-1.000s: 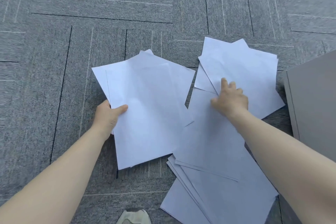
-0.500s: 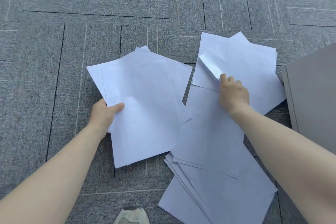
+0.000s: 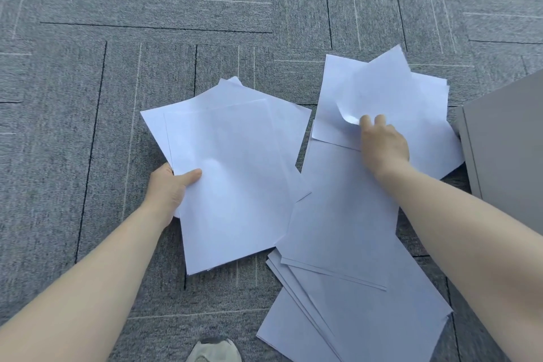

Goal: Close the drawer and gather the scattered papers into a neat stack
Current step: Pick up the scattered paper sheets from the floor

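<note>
White papers lie scattered on grey carpet. My left hand (image 3: 172, 189) grips the left edge of a loose pile of sheets (image 3: 235, 179), thumb on top. My right hand (image 3: 382, 145) pinches the curled corner of a single top sheet (image 3: 382, 91) at the far right and lifts it off the sheets beneath. More loose papers (image 3: 352, 288) fan out below my right forearm. At the right edge stands a grey cabinet (image 3: 511, 156); no open drawer shows on the part in view.
Grey carpet tiles (image 3: 147, 9) with dark seams spread all around the papers. The toe of a light shoe (image 3: 214, 351) pokes in at the bottom edge. The cabinet's corner touches the rightmost sheets.
My right hand has peeled the corner of the top right sheet and raised it, so the sheet now tilts up. The left hand keeps its hold on the pile.
</note>
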`<state>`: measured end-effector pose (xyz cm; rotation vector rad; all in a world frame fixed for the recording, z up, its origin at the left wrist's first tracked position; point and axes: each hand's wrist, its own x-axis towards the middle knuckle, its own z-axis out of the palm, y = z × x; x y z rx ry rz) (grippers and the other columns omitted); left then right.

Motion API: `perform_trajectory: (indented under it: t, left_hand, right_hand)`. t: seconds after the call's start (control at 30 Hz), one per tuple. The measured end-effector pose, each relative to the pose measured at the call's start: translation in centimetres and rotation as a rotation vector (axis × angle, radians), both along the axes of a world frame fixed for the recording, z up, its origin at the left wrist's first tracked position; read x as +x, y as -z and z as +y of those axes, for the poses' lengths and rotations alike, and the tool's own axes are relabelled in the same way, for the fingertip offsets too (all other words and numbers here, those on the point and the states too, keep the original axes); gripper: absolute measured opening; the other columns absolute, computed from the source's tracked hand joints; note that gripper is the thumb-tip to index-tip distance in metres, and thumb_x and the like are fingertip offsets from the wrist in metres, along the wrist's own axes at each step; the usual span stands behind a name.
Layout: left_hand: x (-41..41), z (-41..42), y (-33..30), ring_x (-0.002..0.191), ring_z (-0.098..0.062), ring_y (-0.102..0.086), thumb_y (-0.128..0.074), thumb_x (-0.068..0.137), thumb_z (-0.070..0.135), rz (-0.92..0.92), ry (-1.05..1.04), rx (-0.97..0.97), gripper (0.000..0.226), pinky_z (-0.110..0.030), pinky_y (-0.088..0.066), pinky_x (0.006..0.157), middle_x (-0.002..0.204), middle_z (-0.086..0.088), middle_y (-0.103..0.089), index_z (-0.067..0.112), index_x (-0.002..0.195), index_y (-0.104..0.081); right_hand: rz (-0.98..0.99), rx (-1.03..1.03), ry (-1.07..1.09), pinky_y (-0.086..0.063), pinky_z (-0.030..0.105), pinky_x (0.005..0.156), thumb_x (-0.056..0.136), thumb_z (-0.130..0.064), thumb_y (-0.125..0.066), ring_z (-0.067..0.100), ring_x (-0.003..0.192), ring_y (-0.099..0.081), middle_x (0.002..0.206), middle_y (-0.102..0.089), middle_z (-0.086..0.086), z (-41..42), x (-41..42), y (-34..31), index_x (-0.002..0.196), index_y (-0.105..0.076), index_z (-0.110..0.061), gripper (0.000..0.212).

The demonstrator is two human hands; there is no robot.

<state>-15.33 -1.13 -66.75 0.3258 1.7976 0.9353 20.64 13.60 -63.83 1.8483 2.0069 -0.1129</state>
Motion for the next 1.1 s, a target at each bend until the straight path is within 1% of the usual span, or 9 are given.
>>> perform_trajectory:
  t: [0.1, 0.33, 0.5, 0.57, 0.67, 0.7, 0.87, 0.97, 1.1]
  left_hand:
    - [0.1, 0.0, 0.0, 0.081, -0.023, -0.068, -0.072, 0.081, 0.004, 0.003, -0.011, 0.013, 0.024, -0.033, -0.054, 0.07, 0.096, -0.004, -0.071, 0.008, 0.103, -0.065]
    - [0.4, -0.2, -0.5, 0.076, -0.023, -0.066, -0.07, 0.084, 0.008, 0.03, -0.001, -0.001, 0.012, -0.031, -0.052, 0.064, 0.095, -0.008, -0.07, 0.015, 0.091, -0.063]
    - [1.0, -0.1, -2.0, 0.045, -0.011, -0.06, -0.056, 0.096, 0.028, -0.01, 0.015, 0.027, 0.017, -0.015, -0.038, 0.035, 0.069, -0.002, -0.068, 0.014, 0.088, -0.06]
    - [0.9, -0.2, -2.5, 0.047, -0.01, -0.064, -0.052, 0.094, 0.044, -0.075, 0.046, 0.053, 0.036, -0.018, -0.045, 0.042, 0.062, 0.002, -0.071, 0.01, 0.094, -0.064]
    - [0.5, -0.1, -3.0, 0.091, -0.026, -0.071, -0.063, 0.074, 0.069, -0.128, 0.073, 0.07, 0.074, -0.04, -0.055, 0.081, 0.101, -0.012, -0.074, 0.008, 0.116, -0.065]
    - [0.5, 0.0, -3.2, 0.095, -0.029, -0.07, -0.064, 0.068, 0.072, -0.121, 0.081, 0.054, 0.079, -0.043, -0.055, 0.081, 0.106, -0.013, -0.073, 0.01, 0.117, -0.064]
    - [0.8, 0.5, -2.6, 0.07, -0.026, -0.062, -0.065, 0.087, 0.021, 0.047, 0.128, -0.083, 0.019, -0.023, -0.046, 0.045, 0.086, -0.009, -0.069, 0.011, 0.103, -0.067]
    - [0.6, 0.5, -2.5, 0.071, -0.023, -0.063, -0.064, 0.088, 0.014, 0.131, 0.123, -0.095, 0.014, -0.027, -0.048, 0.054, 0.091, -0.011, -0.069, 0.01, 0.101, -0.066]
    - [-0.4, 0.2, -2.5, 0.068, -0.024, -0.062, -0.065, 0.088, 0.018, 0.181, 0.114, -0.111, 0.005, -0.043, -0.053, 0.062, 0.08, -0.004, -0.065, 0.017, 0.085, -0.061]
  right_hand:
    - [0.196, 0.056, 0.108, -0.036, 0.037, 0.064, 0.081, 0.009, -0.043, 0.034, 0.08, -0.047, 0.093, -0.047, 0.015, 0.4, -0.7, -1.0, 0.116, -0.044, -0.004, 0.037]
    - [0.616, -0.134, 0.119, -0.04, 0.038, 0.066, 0.079, 0.002, -0.048, 0.038, 0.094, -0.058, 0.097, -0.061, 0.02, -3.3, -11.1, -4.1, 0.113, -0.048, -0.005, 0.035]
    - [0.741, -0.29, 0.039, -0.039, 0.035, 0.064, 0.08, -0.002, -0.051, 0.036, 0.09, -0.058, 0.089, -0.056, 0.013, -7.4, -18.7, -4.2, 0.113, -0.048, -0.008, 0.033]
    - [0.767, -0.329, 0.039, -0.039, 0.036, 0.063, 0.081, -0.002, -0.049, 0.036, 0.09, -0.058, 0.086, -0.052, 0.01, -8.6, -20.4, -3.8, 0.112, -0.047, -0.008, 0.032]
    - [0.821, -0.423, 0.056, -0.049, 0.039, 0.069, 0.085, -0.006, -0.048, 0.034, 0.095, -0.058, 0.098, -0.058, 0.011, -9.8, -22.2, -3.4, 0.126, -0.046, -0.01, 0.041]
    - [0.838, -0.468, 0.05, -0.051, 0.039, 0.074, 0.087, -0.011, -0.049, 0.032, 0.098, -0.059, 0.106, -0.061, 0.011, -10.2, -22.6, -3.3, 0.134, -0.044, -0.013, 0.047]
    - [0.936, -0.58, 0.147, -0.051, 0.034, 0.092, 0.09, -0.024, -0.05, 0.023, 0.114, -0.059, 0.127, -0.064, 0.002, -10.1, -21.3, -2.8, 0.134, -0.058, -0.019, 0.045]
    - [0.857, -0.272, 0.26, -0.049, 0.032, 0.09, 0.088, -0.016, -0.047, 0.023, 0.111, -0.06, 0.12, -0.068, 0.001, -7.1, -16.9, -2.4, 0.123, -0.064, -0.023, 0.04]
    - [0.388, 0.016, 0.183, -0.042, 0.04, 0.079, 0.09, -0.021, -0.051, 0.034, 0.117, -0.048, 0.126, -0.052, 0.012, -2.5, -9.6, -1.9, 0.13, -0.049, -0.013, 0.041]
